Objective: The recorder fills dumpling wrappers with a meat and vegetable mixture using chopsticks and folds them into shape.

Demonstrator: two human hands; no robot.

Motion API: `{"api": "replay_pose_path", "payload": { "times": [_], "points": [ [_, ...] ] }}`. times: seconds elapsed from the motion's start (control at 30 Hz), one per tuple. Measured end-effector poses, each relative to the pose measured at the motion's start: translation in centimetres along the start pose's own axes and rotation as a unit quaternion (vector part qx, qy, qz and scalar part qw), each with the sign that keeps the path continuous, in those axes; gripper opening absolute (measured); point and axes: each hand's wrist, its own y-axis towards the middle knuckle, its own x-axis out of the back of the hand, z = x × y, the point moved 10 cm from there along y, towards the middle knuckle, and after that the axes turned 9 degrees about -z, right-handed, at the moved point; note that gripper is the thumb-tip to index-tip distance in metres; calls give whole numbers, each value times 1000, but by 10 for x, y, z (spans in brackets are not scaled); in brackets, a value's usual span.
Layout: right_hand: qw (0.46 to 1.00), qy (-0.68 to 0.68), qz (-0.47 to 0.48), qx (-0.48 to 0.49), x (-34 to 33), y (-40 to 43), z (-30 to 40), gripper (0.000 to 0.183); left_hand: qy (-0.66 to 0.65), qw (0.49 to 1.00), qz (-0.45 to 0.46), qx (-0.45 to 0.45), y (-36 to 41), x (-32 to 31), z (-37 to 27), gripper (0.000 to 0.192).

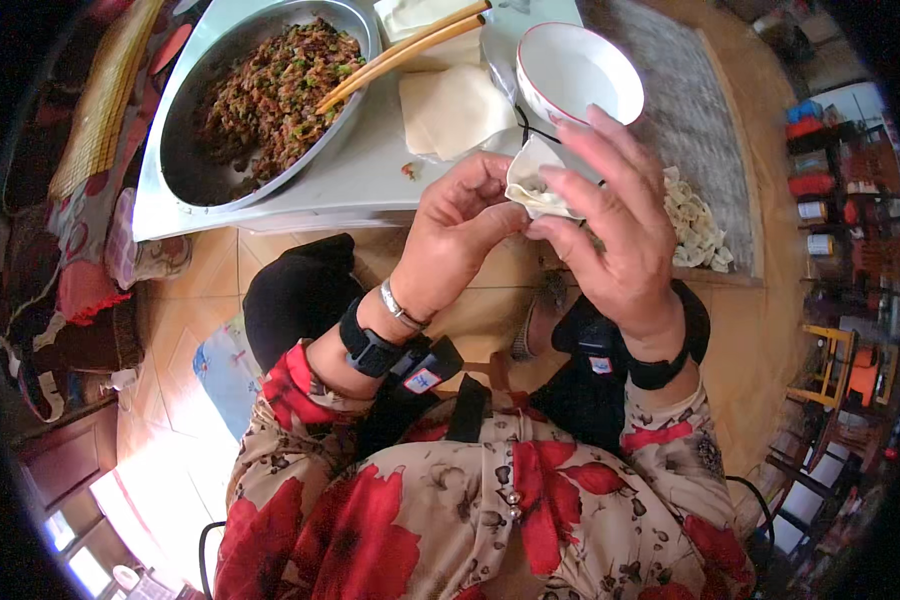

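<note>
Between my two hands, above the table's front edge, is a partly folded dough wrapper (538, 180). My left hand (461, 225) pinches its left and lower edge between thumb and fingers. My right hand (619, 225) touches its lower right side with the thumb and a fingertip, the other fingers raised. Whether filling lies inside is hidden. A metal bowl of minced filling (277, 97) stands at the left, with wooden chopsticks (405, 58) resting over its rim. Square wrappers (457, 109) lie stacked beside it. Behind my right hand stands a white red-rimmed bowl (581, 71).
Several folded dumplings (694, 221) lie on a greyish board (667, 75) at the right. The white table (322, 196) holds the bowls. A small scrap of filling (409, 172) lies near its front edge. My knees are below the edge.
</note>
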Motion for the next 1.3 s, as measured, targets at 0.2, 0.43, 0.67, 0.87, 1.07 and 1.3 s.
{"api": "replay_pose_path", "payload": {
  "times": [0.2, 0.43, 0.67, 0.87, 1.07, 1.3],
  "points": [
    [1000, 10, -4, 16, -2, -3, 0, 24, -1, 1000, 19, 11, -2, -10, -1, 21],
    [998, 47, -19, -28, -5, -4, -3, 24, 28, 999, -11, -14, 1, 0, -2, 21],
    [999, 21, -18, -27, -6, -4, -6, 16, 40, 999, -18, -2, -1, 3, 1, 23],
    [999, 34, -10, -15, -9, -6, -4, 16, 32, 999, -13, 1, 0, 0, 1, 23],
    [999, 43, -22, -16, -4, -6, -5, 17, -10, 1000, 14, -4, -1, -6, -4, 23],
    [999, 21, -16, 28, -2, -3, 5, 14, 2, 998, 64, 17, -5, -14, 2, 26]
  ]
}}
